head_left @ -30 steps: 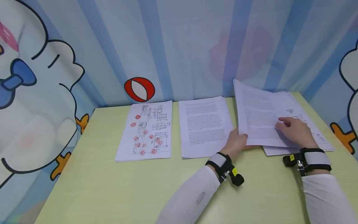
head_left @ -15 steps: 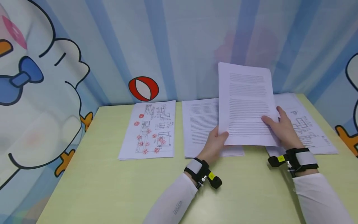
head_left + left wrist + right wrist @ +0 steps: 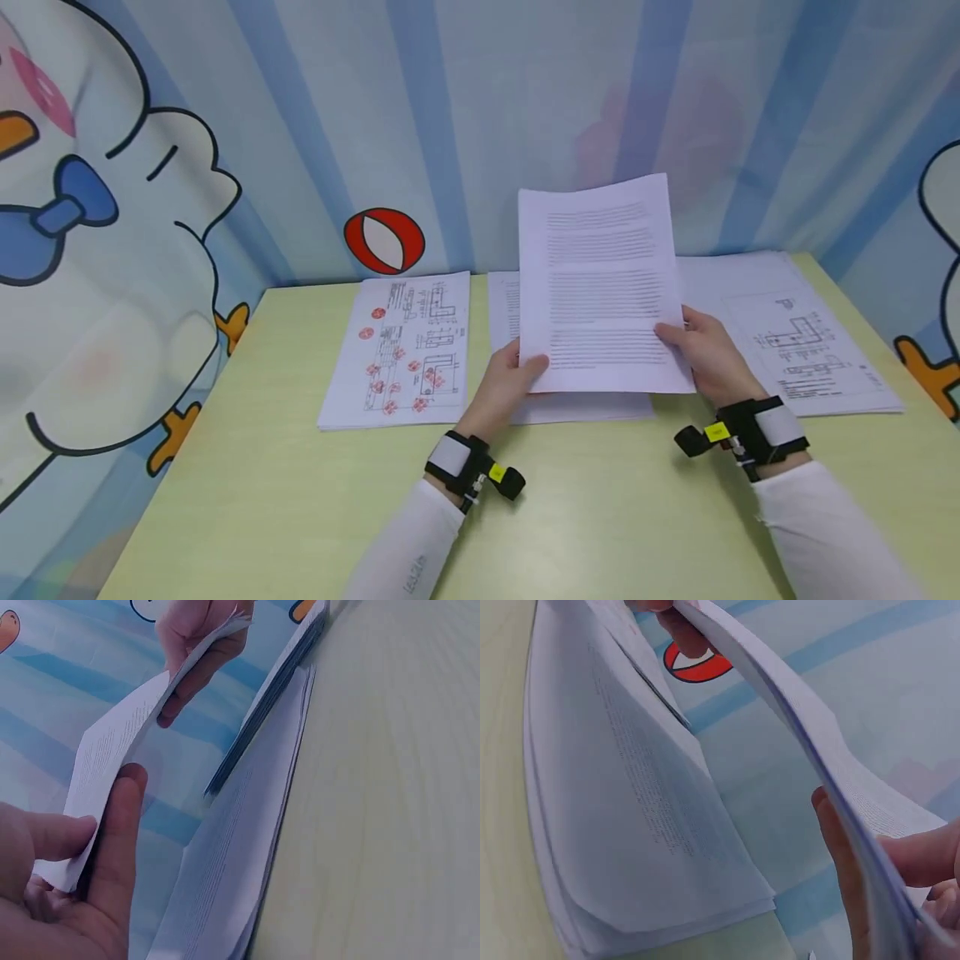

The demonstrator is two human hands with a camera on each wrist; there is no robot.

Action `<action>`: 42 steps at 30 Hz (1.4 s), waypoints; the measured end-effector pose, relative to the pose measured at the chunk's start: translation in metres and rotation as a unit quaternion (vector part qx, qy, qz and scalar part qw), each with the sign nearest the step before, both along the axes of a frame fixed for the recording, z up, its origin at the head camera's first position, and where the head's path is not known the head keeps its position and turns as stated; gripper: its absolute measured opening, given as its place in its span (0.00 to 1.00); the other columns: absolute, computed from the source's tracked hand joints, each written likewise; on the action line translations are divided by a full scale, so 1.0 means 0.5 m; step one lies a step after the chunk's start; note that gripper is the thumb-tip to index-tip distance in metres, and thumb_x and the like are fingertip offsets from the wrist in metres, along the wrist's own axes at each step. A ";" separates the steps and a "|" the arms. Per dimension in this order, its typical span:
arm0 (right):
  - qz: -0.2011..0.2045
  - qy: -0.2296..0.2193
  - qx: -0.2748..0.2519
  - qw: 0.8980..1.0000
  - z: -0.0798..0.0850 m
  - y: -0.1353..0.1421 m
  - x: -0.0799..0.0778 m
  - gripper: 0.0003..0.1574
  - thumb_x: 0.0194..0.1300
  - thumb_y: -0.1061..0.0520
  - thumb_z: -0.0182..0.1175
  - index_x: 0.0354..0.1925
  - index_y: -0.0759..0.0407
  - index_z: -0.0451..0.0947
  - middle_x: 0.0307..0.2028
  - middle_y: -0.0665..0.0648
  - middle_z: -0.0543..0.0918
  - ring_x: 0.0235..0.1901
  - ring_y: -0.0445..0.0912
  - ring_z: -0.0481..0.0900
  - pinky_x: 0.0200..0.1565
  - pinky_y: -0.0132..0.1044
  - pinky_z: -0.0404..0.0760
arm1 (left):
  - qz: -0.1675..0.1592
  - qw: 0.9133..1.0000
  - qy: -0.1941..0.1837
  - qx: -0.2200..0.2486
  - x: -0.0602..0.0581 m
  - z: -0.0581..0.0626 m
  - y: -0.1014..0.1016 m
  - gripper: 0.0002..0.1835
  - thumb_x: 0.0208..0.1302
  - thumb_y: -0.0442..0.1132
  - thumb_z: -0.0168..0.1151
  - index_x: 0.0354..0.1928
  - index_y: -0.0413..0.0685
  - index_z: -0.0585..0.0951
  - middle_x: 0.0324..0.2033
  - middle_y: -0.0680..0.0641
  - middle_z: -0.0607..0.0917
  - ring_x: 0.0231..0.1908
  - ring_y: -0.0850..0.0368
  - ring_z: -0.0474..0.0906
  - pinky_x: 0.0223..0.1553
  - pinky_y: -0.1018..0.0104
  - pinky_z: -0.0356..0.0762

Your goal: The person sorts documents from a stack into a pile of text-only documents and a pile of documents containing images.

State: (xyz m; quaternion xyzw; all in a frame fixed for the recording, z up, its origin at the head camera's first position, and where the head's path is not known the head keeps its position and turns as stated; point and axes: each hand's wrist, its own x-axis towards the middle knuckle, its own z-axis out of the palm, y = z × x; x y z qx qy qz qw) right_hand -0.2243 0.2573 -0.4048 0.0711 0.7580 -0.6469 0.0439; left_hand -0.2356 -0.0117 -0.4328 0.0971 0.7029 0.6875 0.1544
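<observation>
Both hands hold a thin sheaf of printed paper (image 3: 603, 283), raised and tilted above the table. My left hand (image 3: 501, 390) pinches its lower left corner, thumb on the printed face and fingers behind. My right hand (image 3: 712, 358) pinches the right edge lower down in the same way. In the right wrist view the sheaf (image 3: 810, 735) shows several layers and bows between the hands. Below it lies a middle stack of text pages (image 3: 585, 408), partly hidden in the head view; the right wrist view shows the stack (image 3: 630, 787) apart from the sheaf.
To the left lies a stack of drawings with red stamp marks (image 3: 408, 350). A stack of line drawings (image 3: 810, 350) lies on the right. All rest on a pale yellow-green table (image 3: 300, 517), its back edge against a blue striped curtain (image 3: 510, 125) with cartoon figures.
The sheaf has been lifted off the right stack and carried left until it is over the middle stack. My right hand now grips its edge, where earlier it touched the printed face.
</observation>
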 end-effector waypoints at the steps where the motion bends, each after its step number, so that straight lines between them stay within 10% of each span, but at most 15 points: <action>1: -0.005 -0.001 0.014 1.000 -0.002 -0.009 -0.002 0.34 0.71 0.50 0.47 0.70 0.59 0.54 0.56 0.60 0.73 0.38 0.35 0.81 0.36 0.28 0.81 | 0.005 1.000 -0.007 -0.017 -0.001 0.003 -0.012 0.16 0.67 0.42 0.52 0.56 0.61 0.75 0.46 0.52 0.84 0.46 0.57 0.80 0.50 0.57 0.76; 14: -0.019 -0.025 0.118 0.992 -0.040 -0.059 -0.014 0.36 0.65 0.50 0.56 0.64 0.70 0.62 0.52 0.71 0.77 0.30 0.37 0.78 0.29 0.29 0.79 | -0.018 0.985 -0.039 -0.165 -0.016 0.021 -0.114 0.28 0.62 0.38 0.58 0.65 0.43 0.66 0.28 0.46 0.80 0.20 0.58 0.77 0.24 0.68 0.79; 30: 0.019 -0.025 0.177 0.984 -0.060 -0.053 -0.029 0.36 0.64 0.58 0.54 0.68 0.66 0.57 0.52 0.70 0.76 0.41 0.51 0.78 0.37 0.30 0.75 | -0.020 0.967 -0.031 -0.251 -0.008 0.013 -0.112 0.32 0.58 0.35 0.60 0.66 0.39 0.64 0.21 0.44 0.82 0.14 0.58 0.77 0.18 0.71 0.75; 42: 0.050 0.011 0.231 0.972 -0.026 -0.035 -0.012 0.37 0.64 0.52 0.56 0.66 0.68 0.61 0.59 0.73 0.72 0.52 0.61 0.77 0.51 0.52 0.78 | 0.013 0.953 -0.013 -0.302 -0.009 0.011 -0.118 0.33 0.56 0.40 0.64 0.64 0.43 0.68 0.28 0.46 0.82 0.20 0.57 0.77 0.22 0.69 0.71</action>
